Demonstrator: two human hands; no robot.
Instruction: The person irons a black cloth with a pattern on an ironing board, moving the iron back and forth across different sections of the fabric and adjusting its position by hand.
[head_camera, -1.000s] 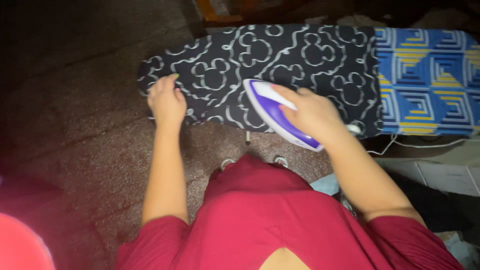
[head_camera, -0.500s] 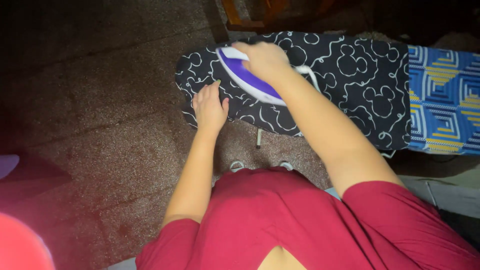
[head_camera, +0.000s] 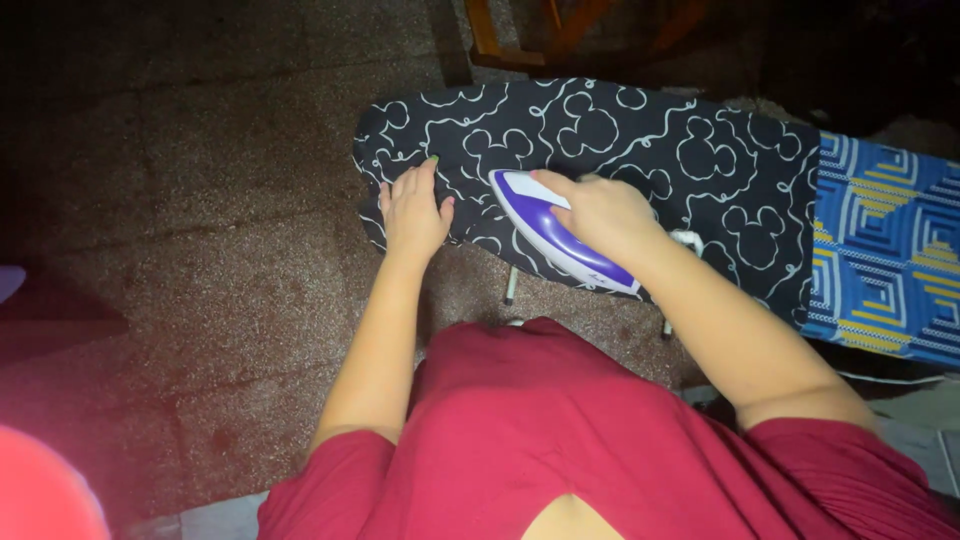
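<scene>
Step in hand: pressing black patterned fabric on ironing board. Right hand closed around iron handle, iron at fabric's near edge. Left hand flat, open, pinning fabric left of iron. Next stroke likely calls for cloth kept taut, fingers clear of soleplate.

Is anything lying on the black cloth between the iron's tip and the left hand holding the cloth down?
Nothing visible does. The iron, gripped by the right hand, points toward the left hand, which lies flat on the black cloth. Only bare patterned cloth shows in the gap between them.
</scene>
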